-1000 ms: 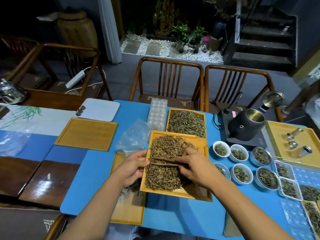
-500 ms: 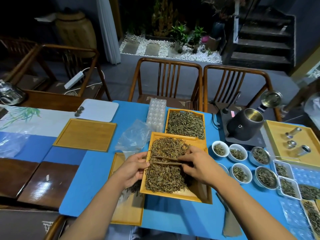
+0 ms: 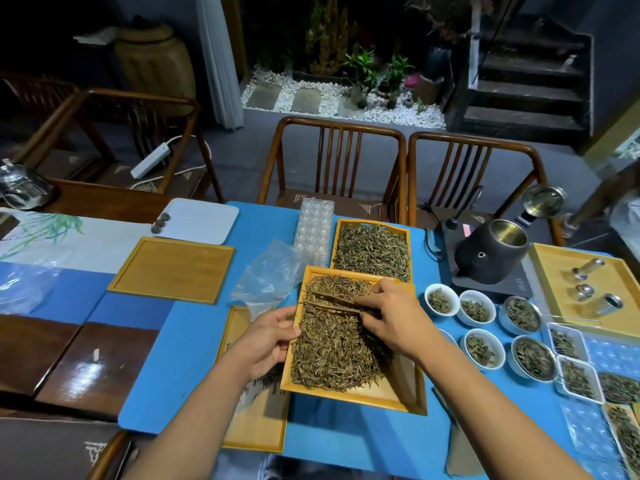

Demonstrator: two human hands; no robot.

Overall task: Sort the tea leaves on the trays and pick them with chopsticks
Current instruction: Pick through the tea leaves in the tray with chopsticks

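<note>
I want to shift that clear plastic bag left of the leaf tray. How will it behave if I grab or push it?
The clear plastic bag lies crumpled and looks thin, so it is probably floppy and very light. Pushed, it would likely crumple or slide on the blue mat rather than move as one piece.

A tea room: leaf-filled tasting cups point(image 3: 438, 300), kettle point(image 3: 490, 252), wooden armchairs point(image 3: 334, 161), an indoor pebble garden point(image 3: 332, 95).

Chopsticks point(image 3: 337, 302) over tea leaves point(image 3: 336, 344)
</note>
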